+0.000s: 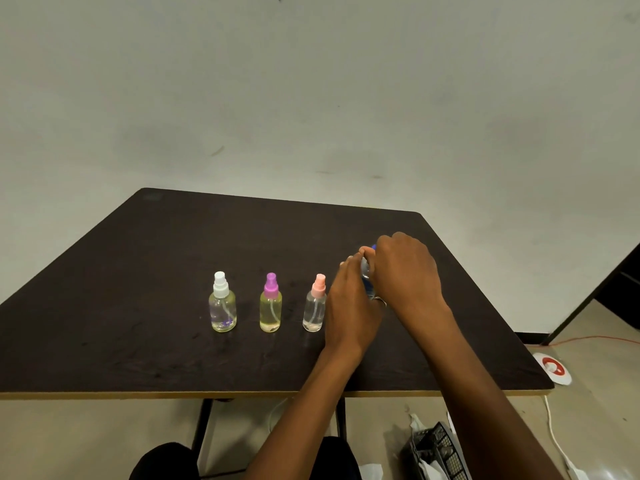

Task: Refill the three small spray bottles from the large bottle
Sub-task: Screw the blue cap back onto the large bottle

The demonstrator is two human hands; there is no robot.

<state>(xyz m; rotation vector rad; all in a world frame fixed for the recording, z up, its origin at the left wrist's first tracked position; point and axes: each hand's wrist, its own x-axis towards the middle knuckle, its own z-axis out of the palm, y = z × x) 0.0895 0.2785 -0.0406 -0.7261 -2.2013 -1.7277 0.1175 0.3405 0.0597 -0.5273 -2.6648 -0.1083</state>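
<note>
Three small clear spray bottles stand upright in a row on the dark table (138, 306): one with a white cap (222, 304), one with a purple cap (270, 304) and one with a pink cap (315, 305). Just right of them stands the large clear bottle (366, 271), mostly hidden between my hands; only a sliver of it and a bit of blue at its top show. My left hand (351, 306) wraps around its body. My right hand (405, 271) curls over its top.
The table's front edge runs across the lower view, its right edge close to my right arm. On the floor at the right are a black mesh basket (440, 452), a white cable (554, 434) and a red-and-white disc (552, 368).
</note>
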